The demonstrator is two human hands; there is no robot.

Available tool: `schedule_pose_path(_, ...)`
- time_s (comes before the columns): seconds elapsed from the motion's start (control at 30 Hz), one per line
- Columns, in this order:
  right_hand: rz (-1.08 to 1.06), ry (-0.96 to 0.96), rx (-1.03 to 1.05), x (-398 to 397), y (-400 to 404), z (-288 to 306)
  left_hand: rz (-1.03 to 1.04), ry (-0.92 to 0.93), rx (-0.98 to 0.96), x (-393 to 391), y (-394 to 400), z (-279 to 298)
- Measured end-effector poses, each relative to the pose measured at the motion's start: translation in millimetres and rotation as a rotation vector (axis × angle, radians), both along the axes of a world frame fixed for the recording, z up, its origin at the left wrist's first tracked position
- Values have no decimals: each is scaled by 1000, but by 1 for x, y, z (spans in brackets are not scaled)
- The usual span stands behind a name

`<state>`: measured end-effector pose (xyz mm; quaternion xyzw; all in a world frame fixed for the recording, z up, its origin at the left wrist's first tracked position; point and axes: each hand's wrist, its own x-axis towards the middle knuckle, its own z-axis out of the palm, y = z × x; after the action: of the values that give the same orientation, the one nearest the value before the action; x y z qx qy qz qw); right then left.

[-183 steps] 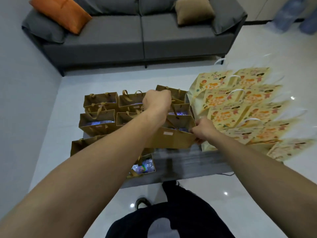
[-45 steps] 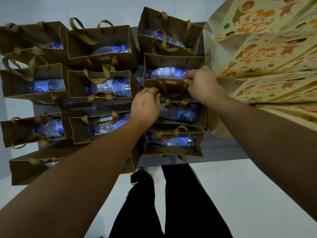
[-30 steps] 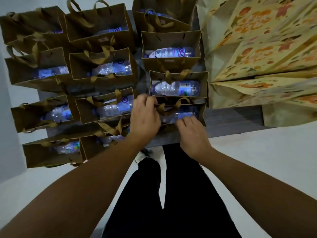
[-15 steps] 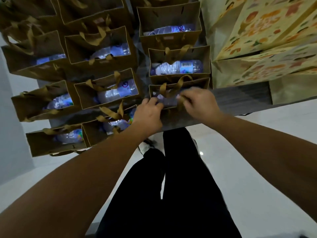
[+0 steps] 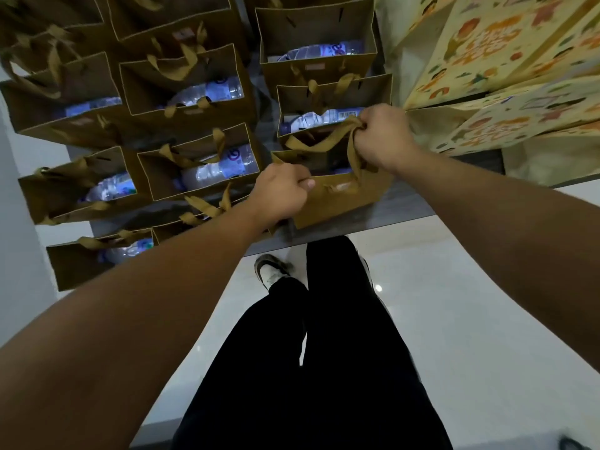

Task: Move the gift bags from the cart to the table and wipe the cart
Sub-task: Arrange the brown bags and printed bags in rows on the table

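Right hand (image 5: 381,136) grips bag handles (image 5: 337,139); left hand (image 5: 281,193) pinches bag rim.

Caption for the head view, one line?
Right hand grips ribbon handles of the nearest brown gift bag; left hand pinches its rim.

Setting: indoor room, likely a home; exact type cannot be told.
Floor (image 5: 454,319): glossy white tiles under the table.
Table (image 5: 406,212): grey, wood-grain top.
On table: brown gift bags (image 5: 191,92); cartoon-print bags (image 5: 506,60) to their right.
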<state>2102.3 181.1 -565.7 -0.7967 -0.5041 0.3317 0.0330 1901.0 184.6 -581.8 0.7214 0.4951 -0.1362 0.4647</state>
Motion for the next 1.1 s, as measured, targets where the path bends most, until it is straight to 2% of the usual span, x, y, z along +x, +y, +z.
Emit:
schedule_pose_path(0.17, -252, 188, 49, 4, -4, 25, -1, 10, -108, -1, 2, 24)
schedule_pose_path(0.37, -297, 220, 114, 0, -36, 53, -97, 7, -219, -1, -1, 59)
schedule_pose_path(0.47, -317, 252, 260, -11, -50, 66, -267, 23, -210, -1, 0, 74)
schedule_pose_path(0.6, -322, 437, 278, -29, -67, 72, -460, 135, -139, 4, 6, 93)
schedule_pose_path(0.7, -146, 409, 212, -33, -81, 74, -314, 114, -181, 3, 23, 103)
schedule_pose_path(0.8, -43, 382, 126, -29, -85, 68, -177, 108, -2, 7, 41, 103)
schedule_pose_path(0.93, -67, 397, 25, -14, -76, 60, 67, 85, 185, 23, 63, 85)
schedule_pose_path(1.1, -47, 381, -12, 2, -66, 45, 48, 84, 363, 54, 87, 55)
